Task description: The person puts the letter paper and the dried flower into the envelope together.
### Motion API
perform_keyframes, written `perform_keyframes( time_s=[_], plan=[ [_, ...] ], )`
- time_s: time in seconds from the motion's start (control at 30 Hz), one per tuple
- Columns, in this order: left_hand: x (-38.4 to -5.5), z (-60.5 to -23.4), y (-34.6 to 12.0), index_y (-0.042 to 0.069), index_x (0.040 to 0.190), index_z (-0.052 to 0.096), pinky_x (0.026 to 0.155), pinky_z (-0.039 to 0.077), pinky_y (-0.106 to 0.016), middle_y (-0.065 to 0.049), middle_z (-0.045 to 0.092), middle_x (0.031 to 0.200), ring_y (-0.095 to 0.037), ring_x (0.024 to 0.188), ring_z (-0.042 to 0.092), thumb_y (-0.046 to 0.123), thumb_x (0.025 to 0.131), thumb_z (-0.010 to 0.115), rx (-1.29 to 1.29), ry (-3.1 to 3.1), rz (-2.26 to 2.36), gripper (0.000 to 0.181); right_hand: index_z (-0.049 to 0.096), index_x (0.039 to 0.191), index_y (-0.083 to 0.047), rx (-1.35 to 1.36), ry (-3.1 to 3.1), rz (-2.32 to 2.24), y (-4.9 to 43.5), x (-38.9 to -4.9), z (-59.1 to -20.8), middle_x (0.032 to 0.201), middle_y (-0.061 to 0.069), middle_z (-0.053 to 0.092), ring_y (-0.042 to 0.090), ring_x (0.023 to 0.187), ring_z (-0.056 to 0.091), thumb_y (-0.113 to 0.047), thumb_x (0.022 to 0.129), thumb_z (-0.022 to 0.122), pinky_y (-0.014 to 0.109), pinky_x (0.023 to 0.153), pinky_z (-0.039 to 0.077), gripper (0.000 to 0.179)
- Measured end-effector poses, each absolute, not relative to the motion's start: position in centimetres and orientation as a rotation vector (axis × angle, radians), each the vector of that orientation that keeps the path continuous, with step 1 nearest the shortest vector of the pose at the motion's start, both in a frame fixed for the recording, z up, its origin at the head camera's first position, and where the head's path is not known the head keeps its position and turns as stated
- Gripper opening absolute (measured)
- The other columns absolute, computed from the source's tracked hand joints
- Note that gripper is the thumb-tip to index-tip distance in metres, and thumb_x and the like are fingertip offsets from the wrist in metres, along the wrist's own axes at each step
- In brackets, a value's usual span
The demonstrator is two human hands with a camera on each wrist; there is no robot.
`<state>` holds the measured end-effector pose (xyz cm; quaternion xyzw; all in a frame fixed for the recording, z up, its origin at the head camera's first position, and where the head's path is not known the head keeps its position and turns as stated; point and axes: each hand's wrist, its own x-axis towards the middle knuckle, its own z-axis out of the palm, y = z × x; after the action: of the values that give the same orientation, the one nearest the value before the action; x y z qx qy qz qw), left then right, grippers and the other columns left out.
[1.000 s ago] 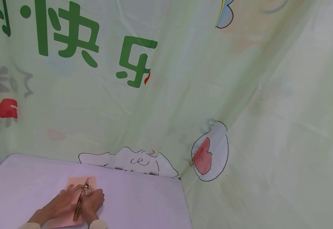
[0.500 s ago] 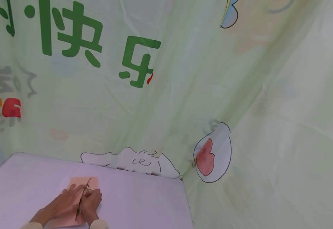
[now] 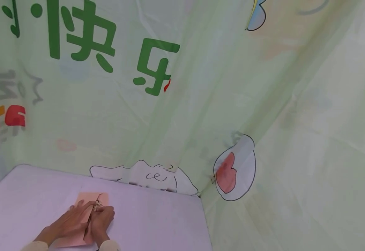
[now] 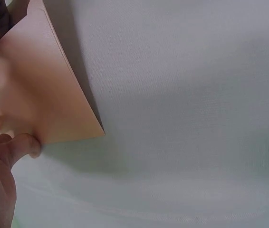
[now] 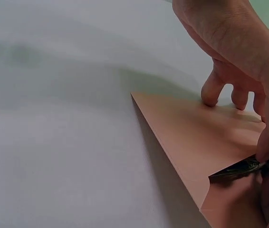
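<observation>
A pink paper envelope (image 3: pixel 75 240) lies on the table, its slanted opening spread apart along the middle. My left hand (image 3: pixel 72 220) spans its left panel. In the right wrist view the left fingertips (image 5: pixel 209 99) press its outer edge and the thumb (image 5: pixel 267 142) sits at the opening. My right hand (image 3: pixel 101 219) is curled over the opening, holding a small bunch of white flowers (image 3: pixel 98 205). Only the flower heads show in the head view; the stems are hidden in the envelope and under the hand. Some dark green stalks (image 5: pixel 246 165) show inside the slit.
The table (image 3: pixel 157 223) has a pale lilac cover. Pale green fabric (image 3: pixel 113 122) with printed characters and drawings hangs behind it and along the right side.
The stems, which lay in sight across the opening, have gone into the envelope, and less of the flower heads shows. Both hands stay at the envelope; the head view has shifted slightly.
</observation>
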<state>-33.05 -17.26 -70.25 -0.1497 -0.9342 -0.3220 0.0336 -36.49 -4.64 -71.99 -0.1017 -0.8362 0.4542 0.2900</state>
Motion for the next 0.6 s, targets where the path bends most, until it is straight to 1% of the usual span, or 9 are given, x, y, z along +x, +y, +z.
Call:
perform_keyframes(
  time_s=[0.1,0.13,0.23,0.4,0.5,0.6],
  plan=[
    [-33.1,-70.1,-17.3,0.009,0.154,0.05,0.11,0.039,-0.083,-0.045,0.048,0.156,-0.068,0.144,0.046,0.048,0.1,0.073,-0.452,-2.854,-1.002,0.07,0.067,0.076,-0.016,-0.278,-2.234,1.276,-4.6,-36.5,-71.4,0.067,-0.01,0.058,-0.002,0.059,0.05,0.008,0.064,0.093,0.025,0.056,0.046,0.037],
    [-33.1,-70.1,-17.3,0.008,0.153,0.05,0.109,0.039,-0.083,-0.047,0.048,0.155,-0.069,0.143,0.047,0.048,0.1,0.074,-0.458,-2.845,-0.996,0.071,0.067,0.075,-0.017,-0.296,-2.241,1.307,-4.6,-36.2,-70.7,0.066,-0.012,0.058,-0.005,0.059,0.049,0.008,0.065,0.094,0.024,0.056,0.046,0.038],
    [-33.3,-70.1,-17.3,0.008,0.154,0.051,0.11,0.037,-0.084,-0.045,0.049,0.155,-0.068,0.144,0.047,0.05,0.099,0.074,-0.446,-2.835,-1.025,0.072,0.07,0.074,-0.016,-0.292,-2.256,1.348,-4.8,-36.3,-70.2,0.061,-0.011,0.061,-0.006,0.055,0.05,0.008,0.068,0.095,0.021,0.054,0.047,0.035],
    [-33.4,-70.1,-17.2,0.008,0.157,0.05,0.114,0.035,-0.084,-0.041,0.049,0.158,-0.067,0.147,0.044,0.057,0.1,0.07,-0.427,-2.885,-1.039,0.077,0.075,0.073,-0.019,-0.359,-2.329,1.335,-5.1,-36.4,-69.9,0.066,-0.016,0.057,-0.008,0.06,0.046,0.001,0.073,0.096,0.021,0.059,0.046,0.029],
    [-33.3,-70.1,-17.3,0.006,0.157,0.049,0.114,0.036,-0.083,-0.039,0.05,0.159,-0.068,0.147,0.043,0.054,0.101,0.071,-0.446,-2.896,-1.01,0.077,0.079,0.073,-0.02,-0.37,-2.348,1.324,-5.2,-36.6,-70.3,0.067,-0.017,0.055,-0.008,0.061,0.044,0.001,0.074,0.096,0.022,0.06,0.045,0.027],
    [-33.0,-70.4,-17.4,0.007,0.156,0.049,0.112,0.039,-0.081,-0.036,0.052,0.159,-0.066,0.146,0.045,0.051,0.101,0.071,-0.463,-2.872,-0.973,0.074,0.08,0.072,-0.02,-0.339,-2.34,1.298,-5.2,-36.9,-71.0,0.066,-0.016,0.056,-0.006,0.061,0.045,0.002,0.072,0.096,0.022,0.059,0.045,0.027]
  ],
)
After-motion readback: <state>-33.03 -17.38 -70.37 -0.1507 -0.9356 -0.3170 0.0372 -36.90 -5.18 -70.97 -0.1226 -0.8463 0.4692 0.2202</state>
